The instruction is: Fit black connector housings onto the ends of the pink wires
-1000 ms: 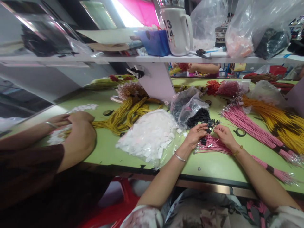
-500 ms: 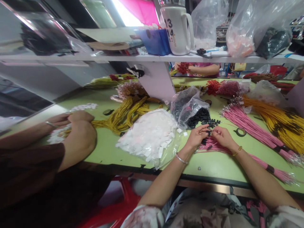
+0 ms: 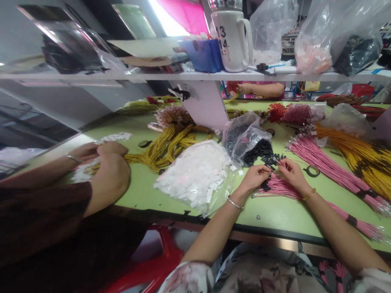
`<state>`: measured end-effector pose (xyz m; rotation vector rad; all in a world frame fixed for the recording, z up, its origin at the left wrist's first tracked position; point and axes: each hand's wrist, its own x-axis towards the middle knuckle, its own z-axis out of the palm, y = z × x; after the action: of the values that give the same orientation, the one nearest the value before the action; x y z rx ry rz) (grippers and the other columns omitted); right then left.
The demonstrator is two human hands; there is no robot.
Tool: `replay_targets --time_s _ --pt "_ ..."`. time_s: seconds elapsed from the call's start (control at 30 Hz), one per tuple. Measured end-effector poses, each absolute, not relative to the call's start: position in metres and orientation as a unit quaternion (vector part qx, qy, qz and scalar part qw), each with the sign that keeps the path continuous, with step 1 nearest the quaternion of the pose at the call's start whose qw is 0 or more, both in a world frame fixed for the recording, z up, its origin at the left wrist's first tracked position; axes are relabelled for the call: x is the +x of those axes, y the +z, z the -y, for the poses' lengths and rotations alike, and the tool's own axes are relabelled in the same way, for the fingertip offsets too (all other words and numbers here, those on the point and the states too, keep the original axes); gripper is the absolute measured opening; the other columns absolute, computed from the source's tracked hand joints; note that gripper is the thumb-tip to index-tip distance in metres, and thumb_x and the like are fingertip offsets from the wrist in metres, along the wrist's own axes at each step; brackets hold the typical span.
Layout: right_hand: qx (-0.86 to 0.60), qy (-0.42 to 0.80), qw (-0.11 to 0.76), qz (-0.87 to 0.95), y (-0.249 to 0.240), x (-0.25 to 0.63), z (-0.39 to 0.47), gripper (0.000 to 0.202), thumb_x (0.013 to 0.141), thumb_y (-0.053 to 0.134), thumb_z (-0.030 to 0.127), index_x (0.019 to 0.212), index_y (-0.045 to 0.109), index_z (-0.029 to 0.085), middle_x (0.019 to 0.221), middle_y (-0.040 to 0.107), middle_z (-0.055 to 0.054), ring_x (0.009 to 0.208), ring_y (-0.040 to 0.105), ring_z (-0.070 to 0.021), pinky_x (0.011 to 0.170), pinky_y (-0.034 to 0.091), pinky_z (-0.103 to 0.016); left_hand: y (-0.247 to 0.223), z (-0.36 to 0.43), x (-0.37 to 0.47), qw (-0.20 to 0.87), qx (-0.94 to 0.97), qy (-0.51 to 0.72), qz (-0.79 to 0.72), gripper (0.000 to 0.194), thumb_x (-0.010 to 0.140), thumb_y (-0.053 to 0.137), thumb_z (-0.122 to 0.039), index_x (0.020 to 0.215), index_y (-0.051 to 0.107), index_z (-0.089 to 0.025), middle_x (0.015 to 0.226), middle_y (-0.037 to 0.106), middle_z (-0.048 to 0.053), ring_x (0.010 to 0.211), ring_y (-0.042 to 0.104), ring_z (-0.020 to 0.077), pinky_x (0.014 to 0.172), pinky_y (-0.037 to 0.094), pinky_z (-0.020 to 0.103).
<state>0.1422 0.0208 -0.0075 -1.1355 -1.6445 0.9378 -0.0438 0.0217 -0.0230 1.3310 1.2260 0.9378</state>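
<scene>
My left hand (image 3: 255,178) is closed in a pinch, with a small black connector housing (image 3: 270,176) at its fingertips. Just to its right, my right hand (image 3: 292,174) pinches a thin pink wire near the wire's end. Beneath both hands lies a bundle of pink wires (image 3: 282,190), with more black pieces on its left end. Loose black connector housings (image 3: 259,152) spill from a clear plastic bag (image 3: 240,134) right behind my hands. Fine detail between the fingertips is too small to make out.
A clear bag of white connectors (image 3: 195,173) lies left of my hands. To the right are a black tape roll (image 3: 312,171), more pink wires (image 3: 330,167) and yellow wires (image 3: 363,162). A co-worker's arms (image 3: 106,175) rest at the left. A shelf (image 3: 171,76) with a mug (image 3: 230,40) spans above.
My hands have moved slightly apart, the right one going a little up and right. The co-worker across the table has shifted a hand. The whole view has swung slightly.
</scene>
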Motion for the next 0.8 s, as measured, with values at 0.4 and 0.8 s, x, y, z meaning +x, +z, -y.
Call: replay_targets --time_s 0.4,0.8 --pt "-0.412 0.551 0.477 0.547 -0.005 0.14 -0.023 0.045 0.077 0.069 0.06 0.096 0.047 0.025 0.057 0.047 0.009 0.044 0.03 -0.0091 0.045 0.025 -0.024 -0.04 -0.086 -0.039 0.194 0.702 0.245 -0.64 0.019 0.079 0.063 -0.012 0.095 0.071 -0.019 0.092 0.069 0.008 0.087 0.062 0.0204 0.083 0.046 0.031" --pt "-0.46 0.497 0.467 0.569 -0.005 0.136 -0.023 0.033 0.076 0.067 0.049 0.072 0.051 0.021 0.057 0.041 0.006 0.05 0.032 -0.01 0.048 0.026 -0.025 -0.011 -0.037 -0.049 0.612 0.429 0.488 -0.45 0.026 0.066 0.076 -0.026 0.087 0.07 -0.013 0.073 0.067 0.002 0.065 0.059 0.0107 0.068 0.047 0.025"
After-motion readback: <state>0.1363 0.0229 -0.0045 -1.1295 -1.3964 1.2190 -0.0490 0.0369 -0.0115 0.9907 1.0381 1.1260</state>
